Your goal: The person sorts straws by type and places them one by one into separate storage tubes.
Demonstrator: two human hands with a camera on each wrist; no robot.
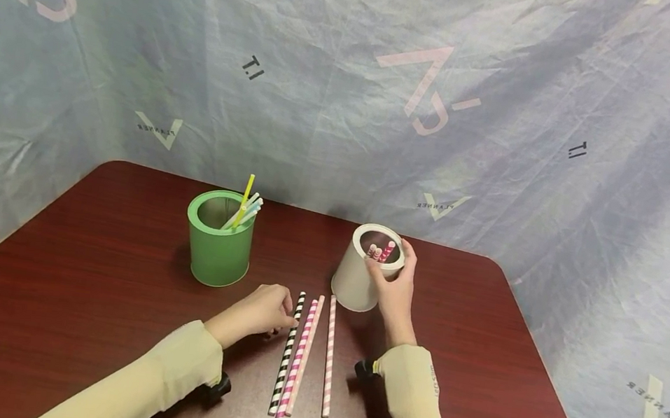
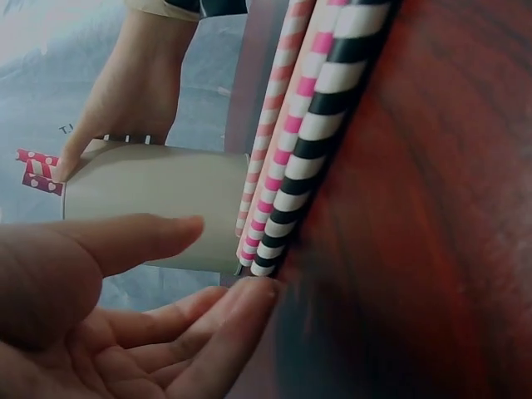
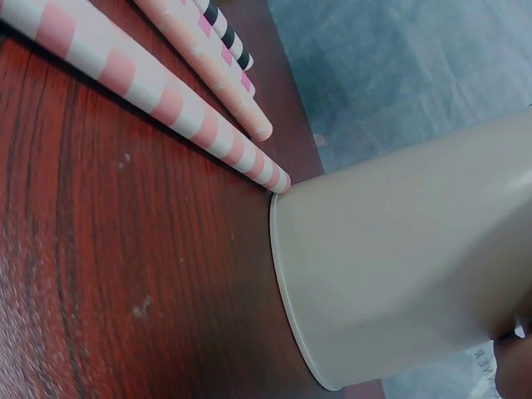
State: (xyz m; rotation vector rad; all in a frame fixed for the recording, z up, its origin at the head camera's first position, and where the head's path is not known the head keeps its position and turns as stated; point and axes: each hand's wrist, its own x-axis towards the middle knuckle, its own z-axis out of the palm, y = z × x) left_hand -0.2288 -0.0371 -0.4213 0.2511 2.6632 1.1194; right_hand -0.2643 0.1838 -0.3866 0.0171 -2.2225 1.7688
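Observation:
My right hand (image 1: 395, 293) holds the off-white tin (image 1: 353, 282) at its rim, thumb at the near side and fingers round the right. Red and pink patterned paper straws (image 1: 389, 250) poke up inside it. My left hand (image 1: 263, 307) is beside a black-and-white striped straw (image 1: 284, 361) on the table; in the left wrist view its thumb and fingers (image 2: 241, 320) are spread apart, fingertips near that straw's end. Right of it lie a magenta-striped straw (image 1: 296, 363), a peach star-patterned straw (image 3: 212, 71) and a pink-striped straw (image 1: 329, 360), whose far end is by the tin's base.
A green tin (image 1: 219, 254) stands on the left of the dark red table (image 1: 77, 288), holding a yellow straw (image 1: 246, 194) and several pale ones. A printed grey cloth (image 1: 322, 115) hangs behind and along the sides.

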